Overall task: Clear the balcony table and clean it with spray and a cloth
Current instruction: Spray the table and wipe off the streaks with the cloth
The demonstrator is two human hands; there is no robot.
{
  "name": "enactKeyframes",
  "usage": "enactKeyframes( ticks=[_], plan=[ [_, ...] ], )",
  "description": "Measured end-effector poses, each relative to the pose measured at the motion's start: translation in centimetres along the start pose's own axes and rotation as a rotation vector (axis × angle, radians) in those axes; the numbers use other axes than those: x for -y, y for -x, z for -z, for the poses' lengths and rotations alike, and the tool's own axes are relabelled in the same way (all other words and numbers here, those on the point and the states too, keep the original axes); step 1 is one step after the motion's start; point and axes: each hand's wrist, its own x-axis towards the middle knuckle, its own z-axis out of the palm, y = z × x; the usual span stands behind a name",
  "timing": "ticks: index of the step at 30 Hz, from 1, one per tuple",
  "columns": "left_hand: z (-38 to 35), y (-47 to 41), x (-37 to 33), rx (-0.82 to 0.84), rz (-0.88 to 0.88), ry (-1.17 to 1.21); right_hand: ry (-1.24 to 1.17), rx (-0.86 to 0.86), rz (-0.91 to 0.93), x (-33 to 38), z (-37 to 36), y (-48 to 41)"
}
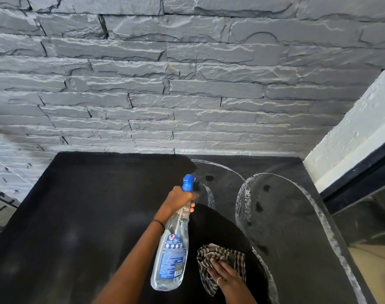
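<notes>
Desk [77, 216]: dark top, against a grey stone wall [165, 84]. Nothing stands on it apart from what the hands hold, so I judge the clearing step done.

Left hand [180, 197]: fingers wrapped round the neck of the spray bottle [173, 249], just under its blue head [189, 182]. Bottle is clear, label facing up, lifted off the desk, nozzle aimed toward the far right part of the top. Whether the trigger is pressed cannot be told.

Right hand [225, 275]: flat, fingers spread and pressing the striped cloth [220, 260] onto the desk at the near edge, just right of the bottle's base. Ring on one finger.

Surface state: right half shows curved pale streaks [242, 194] and greyish film with a few dark wet spots [258, 207]. A black, clean-looking patch lies around the cloth, and the left half looks evenly dark. The streaks read as wipe arcs or residue; which, I cannot say.

Progress, as judged: cleaning is in hand, partway. Near-centre appears wiped; the right side is still filmed and streaked and needs spray and wiping. Left half looks dark but faintly hazy, so a pass there may remain. Far edge by the wall not clearly done.
</notes>
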Motion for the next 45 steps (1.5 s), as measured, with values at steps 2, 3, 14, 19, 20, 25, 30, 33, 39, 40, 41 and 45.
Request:
enactKeyframes(
  ticks=[2, 3, 14, 19, 20, 25, 30, 33, 39, 40, 41, 45],
  plan=[
    [-1.0, 0.0, -0.6, 0.012, -0.008, 0.025, 0.016, -0.062, -0.012, 0.1, -0.4, -0.1],
    [-1.7, 0.0, -0.9, 0.027, -0.014, 0.031, 0.014, -0.062, -0.02, 0.1, -0.8, -0.1],
    [-9.2, 0.2, -2.6, 0.201, 0.003, -0.093, -0.001, -0.119, 0.008, -0.3, -3.2, -0.5],
    [-8.3, -1.6, -5.4, 0.102, -0.046, -0.085, -0.034, -0.231, -0.005, 0.1, -1.7, -0.6],
    [-8.0, -2.1, -6.2, 0.075, -0.061, -0.094, -0.025, -0.22, -0.004, 0.1, -1.6, -0.5],
    [-6.1, -4.1, -8.6, -0.038, -0.087, -0.11, 0.028, -0.141, -0.019, -0.3, -1.4, -0.1],
    [-4.0, -4.9, -7.6, -0.055, -0.073, -0.081, 0.076, -0.095, 0.053, -1.5, -3.4, 0.1],
    [-2.0, -4.9, -6.3, -0.07, -0.041, 0.0, -0.018, -0.081, -0.015, -3.4, -3.5, -1.1],
    [2.5, -3.0, -3.6, -0.156, -0.017, 0.048, -0.281, 0.074, -0.273, -11.0, 0.8, -8.0],
    [3.2, -2.7, -3.1, -0.174, -0.009, 0.06, -0.279, 0.113, -0.288, -12.2, 0.9, -9.5],
    [3.7, -2.2, -2.9, -0.186, -0.001, 0.075, -0.259, 0.135, -0.305, -13.2, 1.2, -11.1],
    [6.4, -1.3, -1.6, -0.23, 0.037, 0.13, -0.257, 0.163, -0.344, -11.9, 1.2, -18.9]
  ],
)
